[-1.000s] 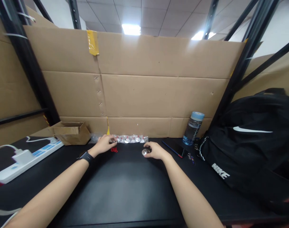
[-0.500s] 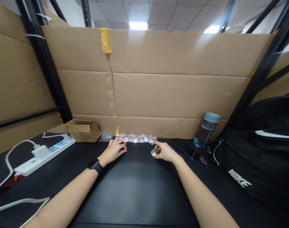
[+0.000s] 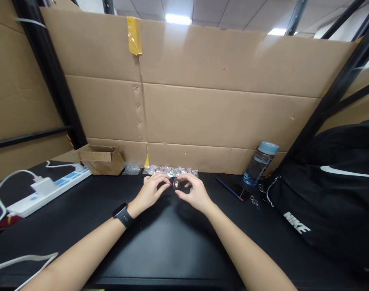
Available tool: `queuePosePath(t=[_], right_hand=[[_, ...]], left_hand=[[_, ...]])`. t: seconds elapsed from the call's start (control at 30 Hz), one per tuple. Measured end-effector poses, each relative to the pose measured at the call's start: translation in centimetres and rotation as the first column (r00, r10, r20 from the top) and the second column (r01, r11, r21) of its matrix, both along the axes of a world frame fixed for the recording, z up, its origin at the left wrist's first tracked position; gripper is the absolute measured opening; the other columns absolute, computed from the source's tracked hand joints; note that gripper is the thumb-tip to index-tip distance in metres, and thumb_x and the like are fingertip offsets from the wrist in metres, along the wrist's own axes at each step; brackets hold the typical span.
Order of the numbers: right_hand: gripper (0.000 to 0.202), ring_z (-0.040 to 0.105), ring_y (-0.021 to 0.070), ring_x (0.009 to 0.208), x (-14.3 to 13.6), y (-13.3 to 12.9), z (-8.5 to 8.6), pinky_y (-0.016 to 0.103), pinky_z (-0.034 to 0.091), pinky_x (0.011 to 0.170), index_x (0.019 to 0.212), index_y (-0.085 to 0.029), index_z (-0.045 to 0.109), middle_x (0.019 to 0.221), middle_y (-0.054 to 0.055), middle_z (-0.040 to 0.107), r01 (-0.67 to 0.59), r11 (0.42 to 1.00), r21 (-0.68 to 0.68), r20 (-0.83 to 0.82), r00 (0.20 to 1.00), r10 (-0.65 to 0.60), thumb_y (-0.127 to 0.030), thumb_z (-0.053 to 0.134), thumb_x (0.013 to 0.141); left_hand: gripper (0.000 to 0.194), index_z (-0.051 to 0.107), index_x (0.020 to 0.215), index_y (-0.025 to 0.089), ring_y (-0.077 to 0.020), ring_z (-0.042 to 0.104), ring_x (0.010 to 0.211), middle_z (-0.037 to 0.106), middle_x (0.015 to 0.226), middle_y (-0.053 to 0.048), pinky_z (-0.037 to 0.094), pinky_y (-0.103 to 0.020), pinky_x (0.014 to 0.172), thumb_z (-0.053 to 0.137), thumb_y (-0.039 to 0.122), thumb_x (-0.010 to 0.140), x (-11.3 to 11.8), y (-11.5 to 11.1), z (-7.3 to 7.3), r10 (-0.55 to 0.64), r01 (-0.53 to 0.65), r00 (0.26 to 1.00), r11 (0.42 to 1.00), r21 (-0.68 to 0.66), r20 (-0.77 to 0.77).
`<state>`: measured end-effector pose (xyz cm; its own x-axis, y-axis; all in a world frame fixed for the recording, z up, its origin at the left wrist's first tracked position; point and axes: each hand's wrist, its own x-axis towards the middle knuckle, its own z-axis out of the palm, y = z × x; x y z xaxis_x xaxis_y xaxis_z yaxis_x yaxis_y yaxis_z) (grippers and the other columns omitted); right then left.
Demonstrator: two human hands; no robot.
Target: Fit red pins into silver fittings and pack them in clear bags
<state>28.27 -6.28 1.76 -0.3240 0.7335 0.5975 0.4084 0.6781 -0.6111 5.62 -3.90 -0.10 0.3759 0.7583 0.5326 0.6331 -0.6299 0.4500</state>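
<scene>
My left hand (image 3: 154,190), with a dark watch on its wrist, pinches a small red piece (image 3: 171,184) between thumb and forefinger. Close to its right, my right hand (image 3: 194,192) grips a small round silvery disc (image 3: 176,184) by its edges, tilted up on its side. The red piece is right beside the disc; whether they touch cannot be made out. Both hands are over the black table (image 3: 166,250). Behind them lies a row of clear plastic packets (image 3: 154,170) with red and silvery pieces inside.
An open cardboard box (image 3: 104,161) and a clear bag (image 3: 131,168) are at the back left, near a white power strip (image 3: 47,194). To the right are a blue pen (image 3: 228,188), a bottle (image 3: 260,163), keys (image 3: 255,202) and a black backpack (image 3: 332,190).
My right hand has moved left with the disc and turned it up on its side. My left hand has moved right with the red piece. The view has tilted slightly down.
</scene>
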Motion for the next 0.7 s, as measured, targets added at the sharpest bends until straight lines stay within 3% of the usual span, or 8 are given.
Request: queuePosePath(t=[0.2,0.7], right_hand=[[0.037,0.065,0.0202,0.101,-1.7,-1.4,0.1,0.029,0.057,0.073,0.111,-0.024,0.065,0.114,0.006,0.067,-0.07,0.995,0.065,-0.104,0.992,0.077,-0.015,0.075,0.076],[0.04,0.067,0.0216,0.107,-1.8,-1.4,-0.5,0.03,0.059,0.077,0.117,-0.025,0.064,0.119,0.007,0.066,-0.109,0.992,-0.069,-0.196,0.976,0.093,-0.021,0.076,0.079]], left_hand=[[0.017,0.07,0.102,0.026,-0.0273,0.048,0.13,0.057,0.133,-0.008,0.036,-0.048,0.11,0.054,0.031,0.098,0.9,-1.2,0.1,-0.026,0.023,0.999,0.995,0.093,0.037],[0.013,0.067,0.097,0.026,-0.0282,0.046,0.13,0.054,0.132,-0.007,0.033,-0.049,0.106,0.054,0.027,0.098,1.1,-2.3,1.0,0.017,-0.02,1.0,0.989,0.147,0.018]])
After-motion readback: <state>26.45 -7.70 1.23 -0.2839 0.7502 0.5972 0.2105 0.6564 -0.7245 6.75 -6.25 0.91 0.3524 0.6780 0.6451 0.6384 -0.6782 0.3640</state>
